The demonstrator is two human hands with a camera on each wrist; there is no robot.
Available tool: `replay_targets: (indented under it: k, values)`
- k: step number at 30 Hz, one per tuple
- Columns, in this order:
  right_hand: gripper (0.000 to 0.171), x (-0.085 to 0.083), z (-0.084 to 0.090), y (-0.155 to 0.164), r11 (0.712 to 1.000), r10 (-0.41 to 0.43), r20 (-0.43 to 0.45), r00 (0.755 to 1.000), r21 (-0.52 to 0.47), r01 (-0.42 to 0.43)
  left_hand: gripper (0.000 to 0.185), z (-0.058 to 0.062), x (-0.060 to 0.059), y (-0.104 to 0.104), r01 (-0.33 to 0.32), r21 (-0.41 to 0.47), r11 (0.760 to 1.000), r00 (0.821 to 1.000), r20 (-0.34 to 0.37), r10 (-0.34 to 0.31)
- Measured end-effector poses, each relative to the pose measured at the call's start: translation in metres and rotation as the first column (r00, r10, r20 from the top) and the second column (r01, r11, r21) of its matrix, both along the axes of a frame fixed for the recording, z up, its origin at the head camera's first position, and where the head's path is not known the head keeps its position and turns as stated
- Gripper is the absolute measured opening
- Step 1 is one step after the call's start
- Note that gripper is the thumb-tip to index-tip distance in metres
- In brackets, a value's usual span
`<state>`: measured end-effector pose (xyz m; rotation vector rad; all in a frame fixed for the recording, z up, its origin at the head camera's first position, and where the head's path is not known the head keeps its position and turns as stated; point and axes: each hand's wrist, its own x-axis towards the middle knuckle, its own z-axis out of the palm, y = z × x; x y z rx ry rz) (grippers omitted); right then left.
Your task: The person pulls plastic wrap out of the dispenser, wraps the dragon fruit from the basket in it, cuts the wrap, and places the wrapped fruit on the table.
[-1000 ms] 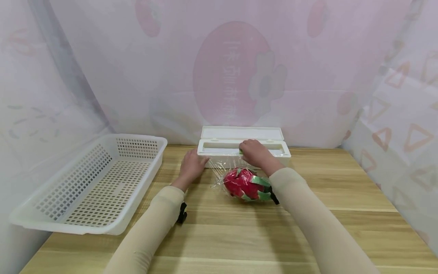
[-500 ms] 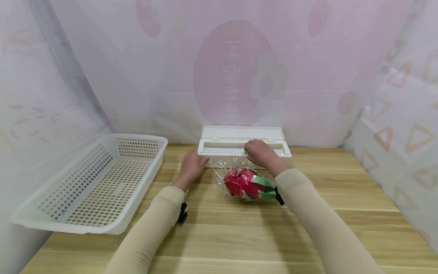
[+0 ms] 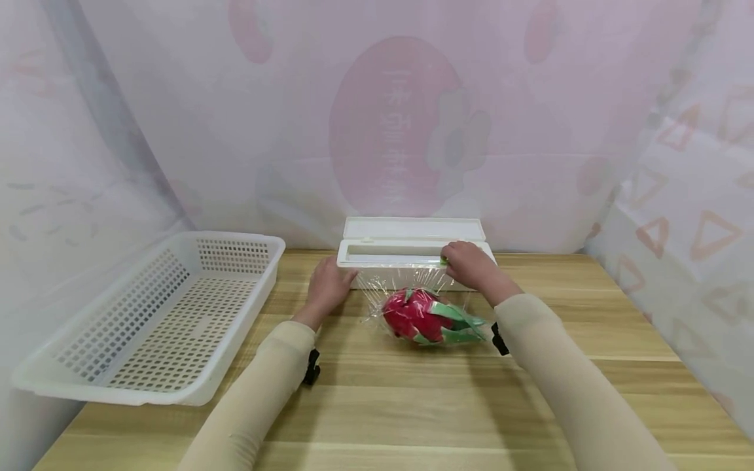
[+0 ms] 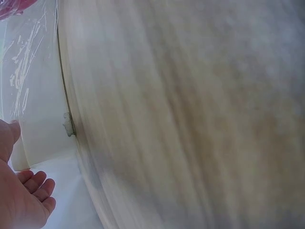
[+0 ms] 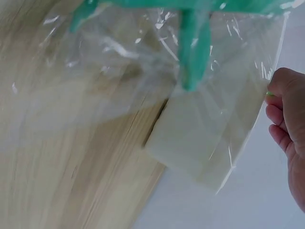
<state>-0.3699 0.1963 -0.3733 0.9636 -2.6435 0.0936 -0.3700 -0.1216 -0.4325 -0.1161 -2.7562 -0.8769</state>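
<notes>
A white cling film box (image 3: pixel 406 244) stands at the back of the table with its lid (image 3: pixel 412 228) raised. My left hand (image 3: pixel 328 286) holds its left end, thumb at the front and fingers around the end. My right hand (image 3: pixel 471 267) pinches a small green slide cutter (image 3: pixel 444 260) on the box's front edge, right of the middle. Clear cling film (image 3: pixel 372 282) runs from that edge down over a red dragon fruit (image 3: pixel 415 317) with green leaf tips, lying in front of the box. In the right wrist view, the film (image 5: pixel 114 62) stretches beneath a green leaf (image 5: pixel 194 47).
A white perforated plastic basket (image 3: pixel 273 265) stands on the left, its long side slanting toward me. The wooden table (image 3: pixel 377 412) ends at a patterned cloth backdrop (image 3: pixel 283 131) behind the box. A similar cloth (image 3: pixel 677 248) borders the right side.
My right hand has slid the green cutter rightward along the box's front edge. My left hand keeps its hold on the left end. The dragon fruit stays nearly in place.
</notes>
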Motion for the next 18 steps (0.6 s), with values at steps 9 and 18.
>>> replay_targets:
  k: [9,18]
  values:
    - [0.011,0.002,-0.001,0.018,1.000,0.016,-0.009,1.000,-0.020,-0.016,0.052,0.002,0.002,0.000,0.011,0.007,1.000,1.000,-0.013,-0.011]
    - [0.011,0.000,-0.002,0.032,0.998,0.048,0.007,0.999,-0.038,-0.047,0.050,0.003,0.005,0.001,0.007,0.014,1.000,1.000,-0.030,-0.006]
